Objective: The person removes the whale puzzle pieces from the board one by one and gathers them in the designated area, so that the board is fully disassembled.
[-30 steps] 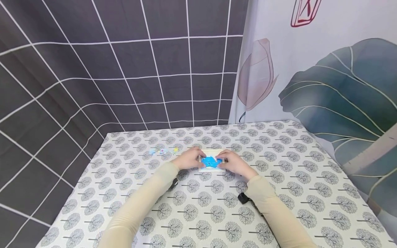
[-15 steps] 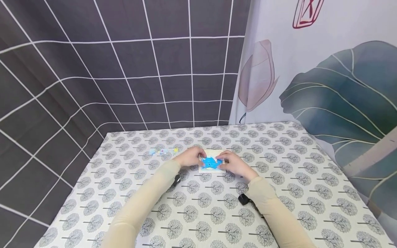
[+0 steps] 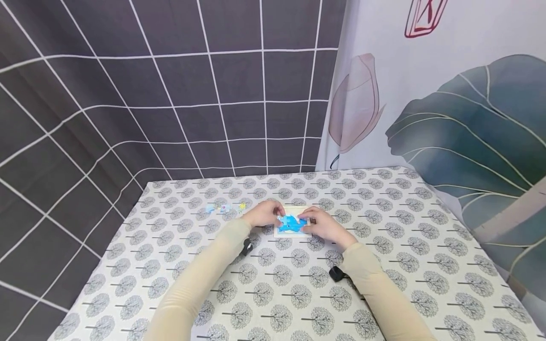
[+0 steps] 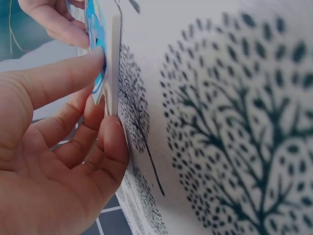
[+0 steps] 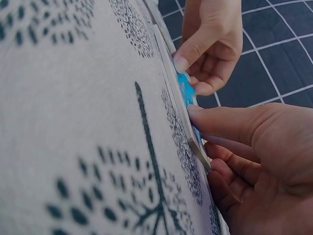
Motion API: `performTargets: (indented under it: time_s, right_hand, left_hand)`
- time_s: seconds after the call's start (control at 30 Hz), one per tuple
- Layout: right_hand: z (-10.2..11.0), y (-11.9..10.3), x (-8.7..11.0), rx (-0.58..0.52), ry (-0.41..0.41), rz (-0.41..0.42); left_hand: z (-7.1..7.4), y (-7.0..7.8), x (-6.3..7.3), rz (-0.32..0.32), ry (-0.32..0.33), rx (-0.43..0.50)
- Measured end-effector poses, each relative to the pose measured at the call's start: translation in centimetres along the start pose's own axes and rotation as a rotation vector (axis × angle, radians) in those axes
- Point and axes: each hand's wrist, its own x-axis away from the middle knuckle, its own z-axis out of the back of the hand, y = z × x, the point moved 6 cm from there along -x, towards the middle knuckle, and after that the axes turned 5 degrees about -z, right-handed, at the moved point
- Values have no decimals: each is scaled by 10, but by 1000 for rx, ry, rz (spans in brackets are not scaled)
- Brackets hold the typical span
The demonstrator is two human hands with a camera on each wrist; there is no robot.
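A small jigsaw with a blue sea-animal picture [image 3: 293, 226] lies in a pale shallow tray [image 3: 292, 209] on the table. My left hand [image 3: 263, 214] pinches a blue puzzle piece at the left side of the picture. In the left wrist view, that puzzle piece [image 4: 99, 84] stands slightly off the tray [image 4: 115, 63] at its near end, under my thumb. From the other side my right hand [image 3: 326, 226] pinches the blue picture's right part between thumb and fingers. In the right wrist view its thumb [image 5: 220, 120] lies on the blue surface; the fingertips are partly hidden.
Several loose light-blue pieces [image 3: 218, 208] lie left of the tray, with a yellow sun-like piece [image 3: 242, 206] beside them. A white tablecloth [image 3: 273, 293] with grey trees covers the table. A dark grid curtain [image 3: 183, 85] hangs behind.
My left hand has shifted slightly right, its thumb has moved up, and more of the picture's left part shows. My right hand has stayed nearly in place.
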Motion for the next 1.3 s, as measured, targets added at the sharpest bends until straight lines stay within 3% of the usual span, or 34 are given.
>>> performTargets:
  time_s: [0.57, 1.3]
  right_hand:
    - [-1, 2, 1, -6, -6, -20]
    - [-1, 0, 0, 18, -9, 25]
  left_hand:
    - [-2, 6, 7, 19, 60, 12]
    - [-3, 5, 6, 11, 78, 10]
